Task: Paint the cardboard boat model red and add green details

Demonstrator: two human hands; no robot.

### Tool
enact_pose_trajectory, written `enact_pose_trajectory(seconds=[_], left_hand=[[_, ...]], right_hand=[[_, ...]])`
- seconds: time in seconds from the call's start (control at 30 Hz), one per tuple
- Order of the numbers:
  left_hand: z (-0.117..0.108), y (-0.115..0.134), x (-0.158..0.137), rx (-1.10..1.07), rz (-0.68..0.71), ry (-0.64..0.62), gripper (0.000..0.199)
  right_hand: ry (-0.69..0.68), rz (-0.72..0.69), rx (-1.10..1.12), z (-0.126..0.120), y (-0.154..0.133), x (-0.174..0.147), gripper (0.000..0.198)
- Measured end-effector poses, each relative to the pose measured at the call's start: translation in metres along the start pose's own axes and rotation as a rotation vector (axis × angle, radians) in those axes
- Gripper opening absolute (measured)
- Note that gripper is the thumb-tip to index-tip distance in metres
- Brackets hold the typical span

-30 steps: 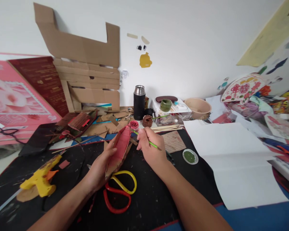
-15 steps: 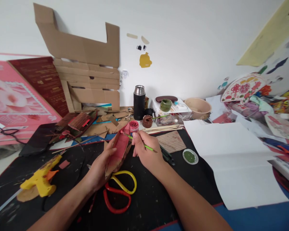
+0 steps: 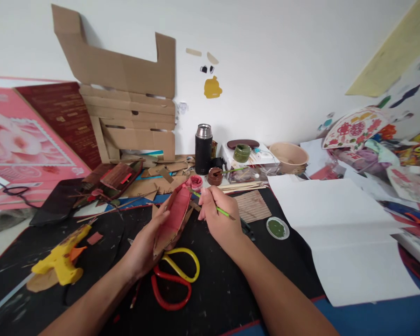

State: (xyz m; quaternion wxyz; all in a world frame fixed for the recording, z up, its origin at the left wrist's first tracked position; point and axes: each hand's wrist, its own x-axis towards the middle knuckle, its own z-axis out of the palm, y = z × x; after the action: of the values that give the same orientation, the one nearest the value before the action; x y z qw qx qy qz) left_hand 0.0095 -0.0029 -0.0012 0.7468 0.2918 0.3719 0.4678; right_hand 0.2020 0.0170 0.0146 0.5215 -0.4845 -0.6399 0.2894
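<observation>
My left hand (image 3: 150,235) grips a long cardboard boat shape (image 3: 178,210), tilted up, its inside painted red and its near end bare brown. A thin green paintbrush (image 3: 224,213) is pinched in my right hand (image 3: 222,217), with its tip by the far end of the boat shape; whether it touches is too small to tell. Just behind that end stands a small jar of red paint (image 3: 196,182). Scissors (image 3: 171,293) with one red and one yellow handle lie below my left hand, their blades hidden.
A yellow glue gun (image 3: 63,266) lies at left, near a painted cardboard boat (image 3: 117,179). Behind stand a black thermos (image 3: 203,151) and a brown paint jar (image 3: 215,176). To the right are corrugated cardboard (image 3: 254,206), a lid of green paint (image 3: 277,228) and white paper (image 3: 353,242).
My right hand has moved slightly right and up with the paintbrush, whose tip has gone from inside the boat shape to its far end. My left hand stays nearly still.
</observation>
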Motion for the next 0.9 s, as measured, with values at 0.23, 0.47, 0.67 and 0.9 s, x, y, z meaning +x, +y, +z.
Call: enact_pose_trajectory(seconds=[0.23, 0.47, 0.67, 0.9], left_hand=[[-0.002, -0.002, 0.003, 0.022, 0.025, 0.018, 0.088], [-0.006, -0.002, 0.004, 0.035, 0.03, -0.023, 0.083], [-0.007, -0.001, 0.005, 0.04, 0.018, -0.007, 0.075], [-0.011, -0.001, 0.006, -0.002, 0.001, -0.049, 0.062]], right_hand=[[-0.136, 0.055, 0.054, 0.005, 0.0, -0.004, 0.044], [-0.13, 0.108, 0.174, 0.008, 0.006, -0.003, 0.048], [-0.185, 0.142, 0.218, 0.008, 0.0, -0.004, 0.052], [-0.137, 0.095, 0.148, 0.008, 0.002, -0.003, 0.051]])
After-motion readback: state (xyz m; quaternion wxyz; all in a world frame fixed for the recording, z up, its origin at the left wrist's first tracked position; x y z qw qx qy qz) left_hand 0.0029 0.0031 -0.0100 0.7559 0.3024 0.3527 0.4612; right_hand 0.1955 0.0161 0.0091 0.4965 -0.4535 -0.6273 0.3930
